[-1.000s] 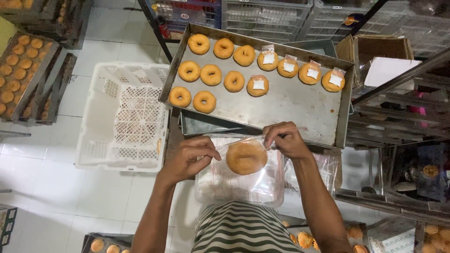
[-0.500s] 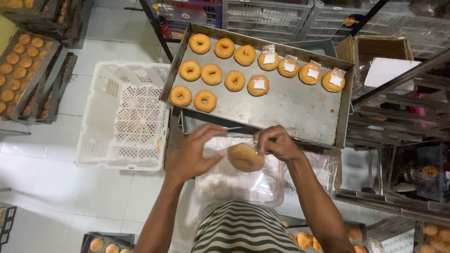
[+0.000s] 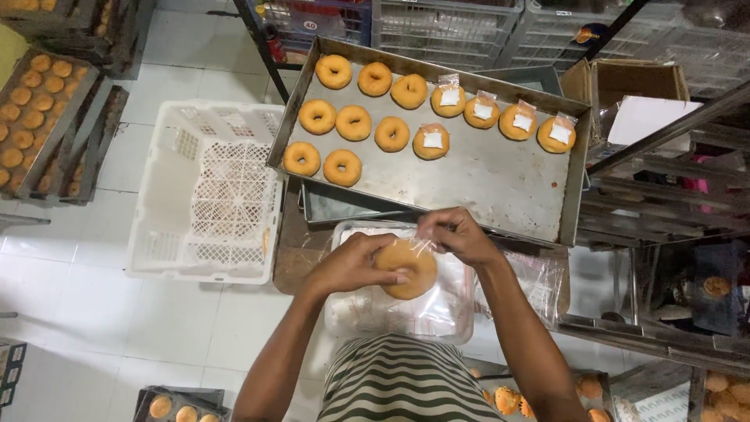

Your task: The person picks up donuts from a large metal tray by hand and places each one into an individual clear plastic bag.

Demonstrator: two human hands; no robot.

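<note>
A doughnut (image 3: pixel 406 267) sits between the two hands, held above a stack of clear bags (image 3: pixel 406 309) that lies just below the metal tray (image 3: pixel 500 184). The doughnut is partly inside a thin clear bag (image 3: pixel 426 248), whose film shows crinkled over its top right side. The left hand (image 3: pixel 351 264) cups the doughnut from the left, its fingers curled around the rim and the thumb pressed on the top face near the middle. The right hand (image 3: pixel 457 234) is at the upper right edge, fingers bunched together and pinching the film of the bag just above the doughnut. Both hands touch the doughnut or its bag.

The near edge of the tray runs just behind the right hand's knuckles. The tray's lower right half is bare metal, with open room beside the rows. On its upper part lie eight bare doughnuts (image 3: pixel 353 123) to the left and five bagged doughnuts (image 3: pixel 483 110) to the right. To the left of the tray stands a white plastic crate (image 3: pixel 207 195) on the tiled floor (image 3: pixel 78 297), well apart from the hands. A cardboard box (image 3: pixel 633 86) stands beyond the tray's far right corner.
</note>
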